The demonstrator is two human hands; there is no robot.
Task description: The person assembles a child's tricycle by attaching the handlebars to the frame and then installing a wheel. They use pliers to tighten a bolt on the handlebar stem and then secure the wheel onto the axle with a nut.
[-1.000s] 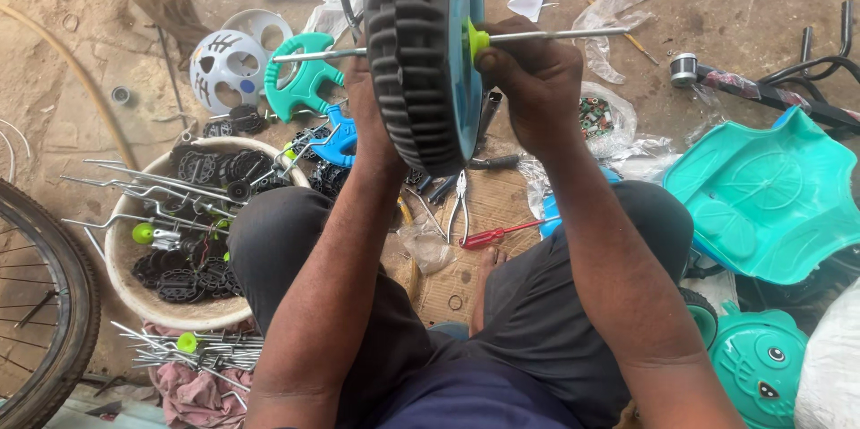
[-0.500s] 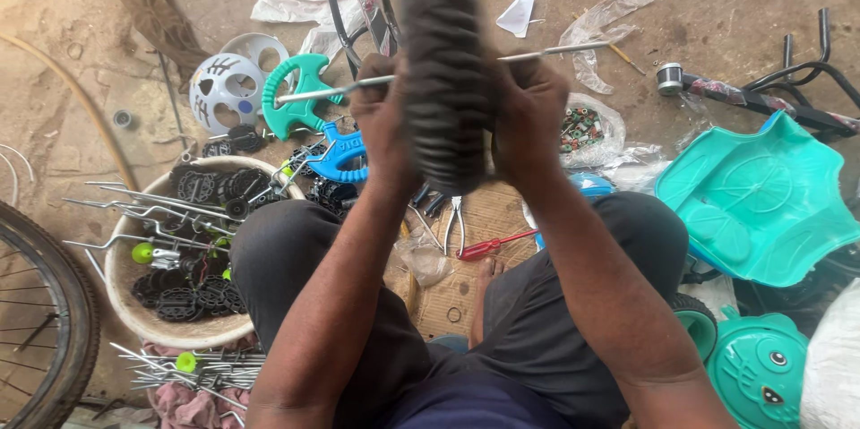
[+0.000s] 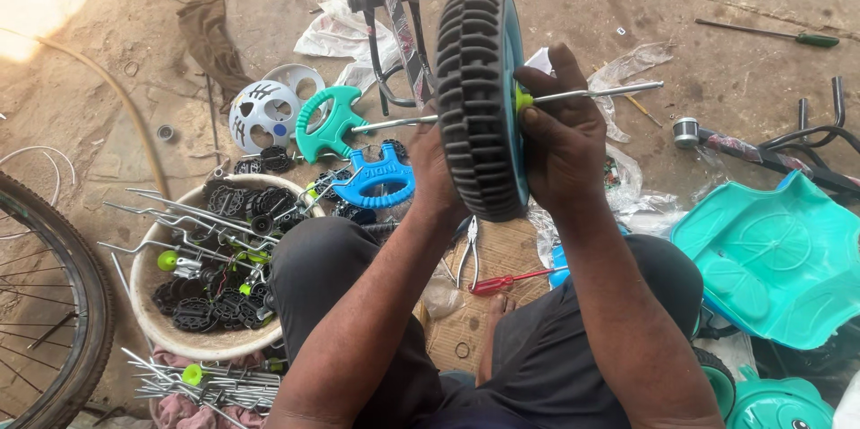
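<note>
The right hand [image 3: 560, 138] is closed around the teal side of one black treaded wheel [image 3: 479, 98], held upright just above the middle of the frame, thumb and fingers pinching a lime-green bush [image 3: 522, 99] at its hub. One thin metal axle rod [image 3: 596, 91] runs through the hub and sticks out both sides. The left hand [image 3: 433, 174] presses the wheel's far face, mostly hidden, so its grip cannot be told. Both forearms rise from the lower centre.

Below lie one pair of pliers [image 3: 469, 254] and one red-handled screwdriver [image 3: 503, 281]. To the left sit one blue plastic piece [image 3: 376, 183], one teal handle piece [image 3: 327, 124] and one white basin [image 3: 157, 321] of small black parts. At right lies one teal seat shell [image 3: 770, 259].
</note>
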